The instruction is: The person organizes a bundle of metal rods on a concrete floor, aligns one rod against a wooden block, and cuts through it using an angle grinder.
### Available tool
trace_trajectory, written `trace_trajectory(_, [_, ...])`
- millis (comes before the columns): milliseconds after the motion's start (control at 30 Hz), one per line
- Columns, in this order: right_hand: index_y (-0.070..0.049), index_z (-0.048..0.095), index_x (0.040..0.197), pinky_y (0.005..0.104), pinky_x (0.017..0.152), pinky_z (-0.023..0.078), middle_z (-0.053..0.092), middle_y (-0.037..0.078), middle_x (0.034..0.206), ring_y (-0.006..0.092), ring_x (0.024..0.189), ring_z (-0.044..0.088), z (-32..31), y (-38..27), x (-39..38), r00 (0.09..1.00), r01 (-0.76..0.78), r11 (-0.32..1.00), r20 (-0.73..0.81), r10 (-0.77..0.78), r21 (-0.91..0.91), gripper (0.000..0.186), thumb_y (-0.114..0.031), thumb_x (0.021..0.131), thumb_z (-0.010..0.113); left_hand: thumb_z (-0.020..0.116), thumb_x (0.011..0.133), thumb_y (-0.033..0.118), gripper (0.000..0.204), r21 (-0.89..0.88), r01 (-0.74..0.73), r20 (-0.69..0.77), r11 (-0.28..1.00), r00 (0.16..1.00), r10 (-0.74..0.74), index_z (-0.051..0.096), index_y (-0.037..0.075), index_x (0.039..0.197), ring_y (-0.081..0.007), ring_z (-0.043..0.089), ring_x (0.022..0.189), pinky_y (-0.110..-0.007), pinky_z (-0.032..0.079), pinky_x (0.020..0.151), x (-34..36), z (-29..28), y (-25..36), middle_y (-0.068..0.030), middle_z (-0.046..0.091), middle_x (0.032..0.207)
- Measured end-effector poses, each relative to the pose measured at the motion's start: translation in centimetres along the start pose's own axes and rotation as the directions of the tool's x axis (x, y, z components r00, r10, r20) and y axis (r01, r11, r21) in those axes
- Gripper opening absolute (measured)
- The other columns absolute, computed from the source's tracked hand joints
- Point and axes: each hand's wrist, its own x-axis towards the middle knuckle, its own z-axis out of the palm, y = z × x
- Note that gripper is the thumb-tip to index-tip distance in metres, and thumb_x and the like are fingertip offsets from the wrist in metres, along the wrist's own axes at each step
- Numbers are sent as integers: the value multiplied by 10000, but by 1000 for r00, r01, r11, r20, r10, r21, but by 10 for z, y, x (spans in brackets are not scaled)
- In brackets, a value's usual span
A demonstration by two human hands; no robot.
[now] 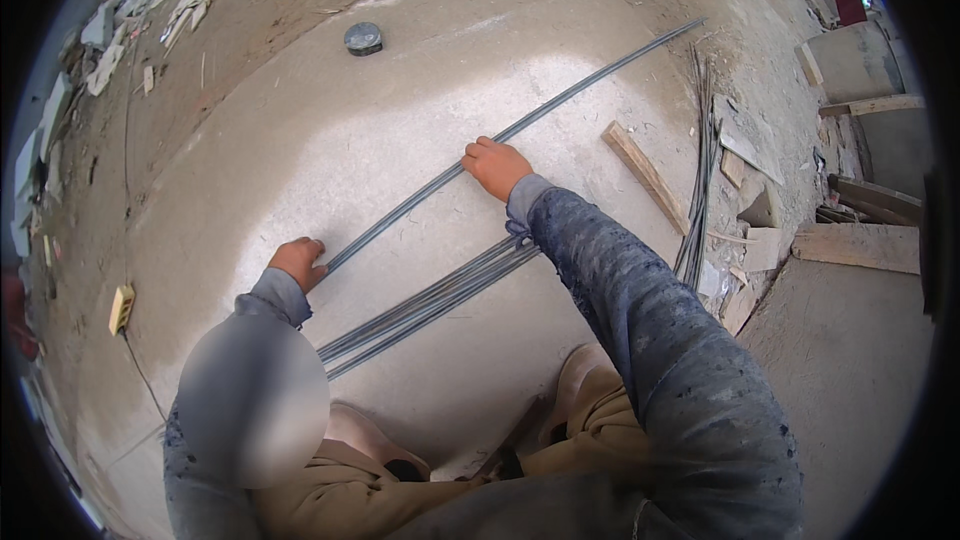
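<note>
The thin grey rods (400,215) slant across the floor (270,130); the right hand (497,167) curls closed on them partway along; the left hand (298,260) is at their nearer end, its grip I can't tell from here.

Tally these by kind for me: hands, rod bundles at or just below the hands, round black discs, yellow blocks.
Hands: 2 (left hand, right hand)
Rod bundles: 2 (upper bundle, lower bundle)
Black disc: 1
Yellow block: 1
Total: 6
</note>
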Motion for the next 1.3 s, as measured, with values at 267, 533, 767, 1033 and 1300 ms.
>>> trace_trajectory(267, [-33, 628, 874, 297, 791, 527, 576, 60, 965, 222, 1004, 538, 6, 9, -4, 996, 85, 996, -33, -85, -17, 121, -49, 763, 585, 713, 734, 122, 237, 16, -62, -51, 998, 997, 63, 651, 23, 941, -325, 632, 827, -393, 510, 759, 3, 17, 7, -158, 644, 872])
trace_trajectory(533, [-39, 631, 856, 292, 776, 531, 569, 48, 962, 213, 989, 531, 11, 11, -4, 991, 73, 997, -109, -71, 8, 109, -42, 756, 589, 715, 741, 162, 241, 76, -22, -38, 997, 999, 25, 655, 23, 929, -333, 629, 802, -400, 508, 752, 8, 18, 8, -161, 644, 853])
trace_trajectory(767, [-48, 635, 866, 293, 792, 530, 569, 40, 966, 217, 985, 529, 16, 24, -8, 987, 36, 999, -160, -34, 10, 124, -35, 750, 592, 717, 741, 195, 243, 134, 29, -28, 990, 999, -25, 656, 21, 899, -342, 628, 804, -407, 507, 749, 9, 21, 15, -170, 645, 852])
trace_trajectory(1033, [-45, 628, 899, 294, 814, 521, 569, 38, 975, 218, 999, 521, 12, 32, -10, 994, 1, 999, -105, 3, 38, 153, -23, 753, 588, 711, 739, 200, 226, 141, 49, -55, 989, 998, -42, 659, 22, 868, -343, 626, 793, -415, 507, 743, 11, 24, 20, -169, 639, 832])
trace_trajectory(1300, [-51, 622, 897, 298, 826, 512, 573, 41, 979, 224, 1004, 513, 11, 37, -9, 994, -25, 996, -104, 34, 88, 156, -6, 755, 578, 705, 744, 200, 222, 132, 34, -56, 991, 998, -27, 665, 26, 876, -341, 623, 793, -413, 506, 742, 9, 25, 16, -168, 636, 833])
